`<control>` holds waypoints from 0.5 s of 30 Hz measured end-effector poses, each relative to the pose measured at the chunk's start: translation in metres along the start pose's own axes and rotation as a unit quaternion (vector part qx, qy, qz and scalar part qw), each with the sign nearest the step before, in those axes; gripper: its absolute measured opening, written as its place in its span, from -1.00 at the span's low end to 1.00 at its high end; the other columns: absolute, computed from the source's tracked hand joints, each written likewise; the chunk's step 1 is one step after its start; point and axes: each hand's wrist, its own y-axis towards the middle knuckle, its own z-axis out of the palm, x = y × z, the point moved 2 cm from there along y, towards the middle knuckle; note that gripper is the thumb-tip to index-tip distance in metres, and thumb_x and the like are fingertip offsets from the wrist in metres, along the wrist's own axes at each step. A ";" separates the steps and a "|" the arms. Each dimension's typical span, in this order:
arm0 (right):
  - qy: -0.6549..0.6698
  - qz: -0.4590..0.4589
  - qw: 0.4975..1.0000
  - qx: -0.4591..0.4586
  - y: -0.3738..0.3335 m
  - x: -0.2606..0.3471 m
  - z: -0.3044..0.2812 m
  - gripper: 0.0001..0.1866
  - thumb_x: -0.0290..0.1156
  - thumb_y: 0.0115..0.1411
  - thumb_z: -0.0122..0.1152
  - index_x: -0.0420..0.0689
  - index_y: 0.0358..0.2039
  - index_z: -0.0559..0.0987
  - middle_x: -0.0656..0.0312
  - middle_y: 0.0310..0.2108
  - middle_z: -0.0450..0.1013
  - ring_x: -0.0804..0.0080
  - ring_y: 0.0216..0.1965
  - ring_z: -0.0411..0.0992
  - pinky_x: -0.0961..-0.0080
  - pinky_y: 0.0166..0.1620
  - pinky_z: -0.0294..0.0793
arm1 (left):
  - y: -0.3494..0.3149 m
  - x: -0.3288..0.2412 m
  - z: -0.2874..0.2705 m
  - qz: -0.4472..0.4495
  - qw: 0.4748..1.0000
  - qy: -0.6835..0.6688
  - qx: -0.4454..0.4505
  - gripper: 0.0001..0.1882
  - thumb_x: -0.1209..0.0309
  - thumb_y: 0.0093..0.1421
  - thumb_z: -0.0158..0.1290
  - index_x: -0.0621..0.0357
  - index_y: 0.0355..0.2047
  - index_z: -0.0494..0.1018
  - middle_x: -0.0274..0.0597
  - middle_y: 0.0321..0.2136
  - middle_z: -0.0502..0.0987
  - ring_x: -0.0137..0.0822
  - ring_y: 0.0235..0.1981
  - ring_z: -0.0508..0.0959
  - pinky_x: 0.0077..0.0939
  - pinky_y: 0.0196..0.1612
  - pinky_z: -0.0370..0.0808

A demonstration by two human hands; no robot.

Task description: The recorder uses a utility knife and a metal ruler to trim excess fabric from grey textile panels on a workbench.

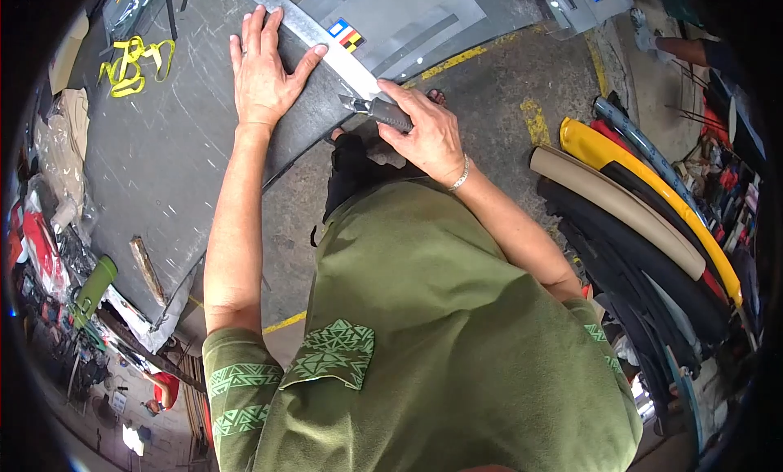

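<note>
A long metal straightedge [351, 66] lies across the dark worktable [192, 174], its near end reaching the table's edge. My left hand [266, 79] rests flat with fingers spread, the fingertips and thumb at the straightedge's left side. In my right hand [430, 136] is a utility knife [390, 115] with a dark handle; its blade points left, just over the table edge. The right index finger reaches to the straightedge's near end. Beyond the straightedge lies a grey translucent sheet [432, 7] with a small coloured flag-pattern patch [345, 38].
A tangle of yellow strap [130, 66] lies on the table's left part, and a wooden stick [147, 268] near its lower edge. Rolls of material, including a yellow roll [644, 174] and a beige roll [616, 211], lie at the right. Another person's arm [681, 49] shows at upper right.
</note>
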 end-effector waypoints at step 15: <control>0.016 -0.023 0.999 -0.018 0.003 -0.003 0.001 -0.33 -0.39 0.00 0.47 0.05 0.19 0.53 0.16 -0.13 0.59 0.10 -0.21 0.61 0.27 -0.15 0.63 | 0.001 0.002 0.000 0.004 1.000 0.004 -0.001 -0.03 -0.30 0.15 0.18 0.08 0.36 0.26 0.05 0.41 0.20 0.02 0.47 0.13 0.11 0.50 -0.07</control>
